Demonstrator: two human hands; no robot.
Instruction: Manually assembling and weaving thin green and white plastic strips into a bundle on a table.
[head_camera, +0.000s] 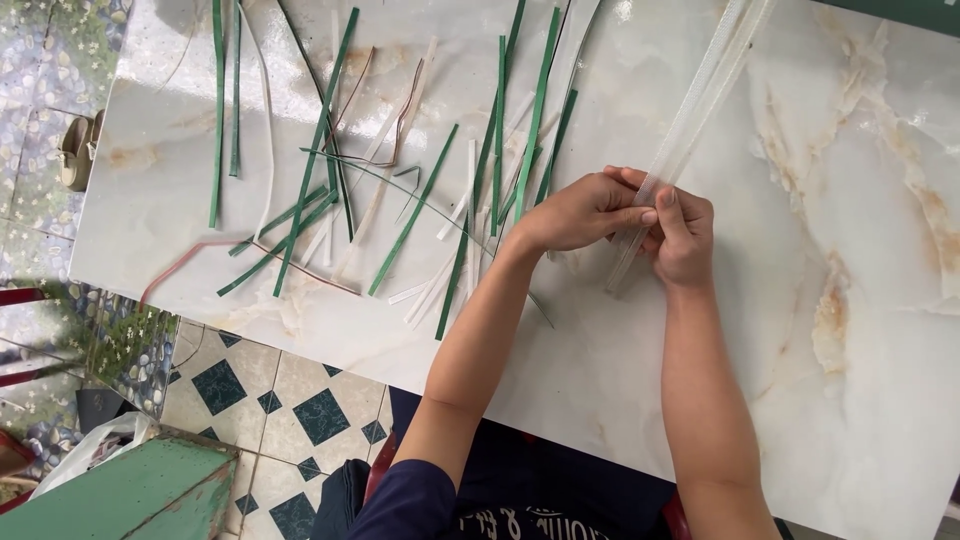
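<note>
Both hands meet over the marble-patterned table (850, 150). My left hand (578, 212) and my right hand (682, 235) pinch a bundle of long translucent white strips (700, 105) that runs from my fingers up to the top right of the table. The lower ends of the strips stick out below my right hand. Left of my hands lie several green strips (538, 110) and white strips (470, 185) scattered flat on the table.
A thin brown-red strip (185, 262) curves near the table's left edge. Below the table are a tiled floor (250, 375) with dark diamond tiles, a green box (130, 490) and a white plastic bag (95, 445). My dark-clothed lap sits at the bottom.
</note>
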